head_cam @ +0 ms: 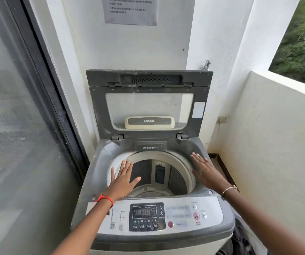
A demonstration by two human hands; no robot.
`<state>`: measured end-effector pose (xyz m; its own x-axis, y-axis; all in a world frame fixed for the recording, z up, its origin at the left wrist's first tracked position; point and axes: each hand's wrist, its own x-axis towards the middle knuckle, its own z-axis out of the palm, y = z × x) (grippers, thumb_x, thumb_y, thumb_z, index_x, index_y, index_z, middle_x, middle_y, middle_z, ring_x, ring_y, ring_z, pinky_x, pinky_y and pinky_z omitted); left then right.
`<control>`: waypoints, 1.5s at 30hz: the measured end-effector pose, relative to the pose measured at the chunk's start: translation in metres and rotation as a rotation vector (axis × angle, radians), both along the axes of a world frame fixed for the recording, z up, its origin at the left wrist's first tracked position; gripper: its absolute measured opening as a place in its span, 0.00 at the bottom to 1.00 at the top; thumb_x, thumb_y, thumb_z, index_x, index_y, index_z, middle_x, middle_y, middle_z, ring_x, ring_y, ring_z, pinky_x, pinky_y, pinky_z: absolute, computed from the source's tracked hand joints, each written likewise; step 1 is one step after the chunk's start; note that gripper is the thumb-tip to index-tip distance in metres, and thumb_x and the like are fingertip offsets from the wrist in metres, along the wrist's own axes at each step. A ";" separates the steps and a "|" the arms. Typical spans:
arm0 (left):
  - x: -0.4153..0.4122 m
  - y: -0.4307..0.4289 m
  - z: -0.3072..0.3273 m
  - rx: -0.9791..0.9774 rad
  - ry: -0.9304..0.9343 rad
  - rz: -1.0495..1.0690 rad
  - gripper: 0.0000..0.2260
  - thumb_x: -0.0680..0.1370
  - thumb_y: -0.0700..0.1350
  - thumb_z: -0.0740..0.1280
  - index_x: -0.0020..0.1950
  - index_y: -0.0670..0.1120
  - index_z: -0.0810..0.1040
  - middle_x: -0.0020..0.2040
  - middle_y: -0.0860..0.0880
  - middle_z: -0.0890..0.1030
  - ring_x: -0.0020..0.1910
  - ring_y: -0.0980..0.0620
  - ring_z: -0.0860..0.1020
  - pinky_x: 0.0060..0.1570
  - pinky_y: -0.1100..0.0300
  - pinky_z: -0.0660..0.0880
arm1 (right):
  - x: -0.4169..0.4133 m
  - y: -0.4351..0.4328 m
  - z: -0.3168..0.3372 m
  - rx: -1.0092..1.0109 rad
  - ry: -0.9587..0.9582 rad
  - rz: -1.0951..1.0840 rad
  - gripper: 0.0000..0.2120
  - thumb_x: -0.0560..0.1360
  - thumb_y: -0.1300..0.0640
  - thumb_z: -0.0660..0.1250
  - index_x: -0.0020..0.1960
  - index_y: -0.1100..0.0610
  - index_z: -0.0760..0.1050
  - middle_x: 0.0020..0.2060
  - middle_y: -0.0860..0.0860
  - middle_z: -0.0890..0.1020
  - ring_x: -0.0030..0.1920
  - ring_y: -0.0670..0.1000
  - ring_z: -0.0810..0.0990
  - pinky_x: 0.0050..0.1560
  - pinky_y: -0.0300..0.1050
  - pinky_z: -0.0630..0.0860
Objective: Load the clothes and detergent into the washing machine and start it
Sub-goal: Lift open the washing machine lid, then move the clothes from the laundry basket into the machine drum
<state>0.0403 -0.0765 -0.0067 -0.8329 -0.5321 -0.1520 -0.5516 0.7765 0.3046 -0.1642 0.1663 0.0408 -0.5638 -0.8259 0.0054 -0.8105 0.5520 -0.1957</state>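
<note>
Flanking open washing machine (pixel 153 181) drum: left hand (pixel 123 179), right hand (pixel 206 173), both flat, fingers spread, holding nothing.

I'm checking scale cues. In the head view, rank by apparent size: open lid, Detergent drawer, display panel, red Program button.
1. Lid
2. Display panel
3. Detergent drawer, though it sits farther from the camera
4. Program button

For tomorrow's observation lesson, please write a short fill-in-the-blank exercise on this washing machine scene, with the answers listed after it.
1. The washing machine's lid stands ____.
2. The drawer behind the drum is labelled ____.
3. The left hand and right hand are both flat and ____, holding nothing.
4. The left wrist wears a ____ string band.

Answers: open; Detergent; empty; red
</note>
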 end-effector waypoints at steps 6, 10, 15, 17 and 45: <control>-0.009 0.043 -0.014 0.083 -0.099 -0.052 0.32 0.80 0.61 0.47 0.77 0.47 0.40 0.78 0.49 0.38 0.76 0.53 0.36 0.72 0.44 0.33 | 0.034 0.055 -0.045 -0.086 -0.122 -0.170 0.28 0.81 0.50 0.51 0.76 0.58 0.46 0.77 0.54 0.48 0.77 0.49 0.45 0.74 0.43 0.41; -0.013 0.060 -0.020 0.129 -0.148 -0.094 0.31 0.81 0.61 0.45 0.77 0.46 0.42 0.78 0.50 0.42 0.77 0.53 0.40 0.74 0.46 0.39 | 0.051 0.074 -0.059 -0.072 -0.113 -0.219 0.27 0.81 0.49 0.50 0.76 0.58 0.46 0.77 0.52 0.49 0.77 0.48 0.45 0.74 0.41 0.40; -0.010 0.062 -0.021 0.119 -0.137 -0.069 0.29 0.80 0.61 0.44 0.77 0.46 0.51 0.78 0.50 0.52 0.77 0.53 0.50 0.74 0.47 0.52 | 0.068 0.084 -0.068 -0.059 -0.095 -0.234 0.27 0.81 0.48 0.48 0.76 0.57 0.46 0.77 0.52 0.49 0.77 0.48 0.45 0.73 0.41 0.38; -0.009 0.064 -0.020 0.091 -0.158 -0.057 0.28 0.81 0.61 0.44 0.74 0.48 0.62 0.75 0.47 0.63 0.75 0.48 0.60 0.72 0.47 0.57 | 0.073 0.090 -0.071 -0.074 -0.138 -0.267 0.28 0.81 0.47 0.48 0.76 0.57 0.45 0.77 0.51 0.49 0.76 0.47 0.45 0.74 0.42 0.39; -0.257 0.318 -0.061 0.259 0.139 -0.325 0.37 0.77 0.62 0.54 0.77 0.45 0.41 0.78 0.49 0.42 0.76 0.55 0.38 0.72 0.56 0.36 | -0.038 0.298 -0.216 0.053 -0.453 -0.529 0.30 0.81 0.44 0.47 0.75 0.56 0.37 0.76 0.49 0.39 0.75 0.45 0.36 0.68 0.32 0.28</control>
<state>-0.2164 0.2419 -0.0681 -0.9728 -0.1978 -0.1207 -0.2312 0.7913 0.5661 -0.2020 0.4642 -0.1757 -0.8277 -0.4324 -0.3577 -0.2752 0.8682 -0.4129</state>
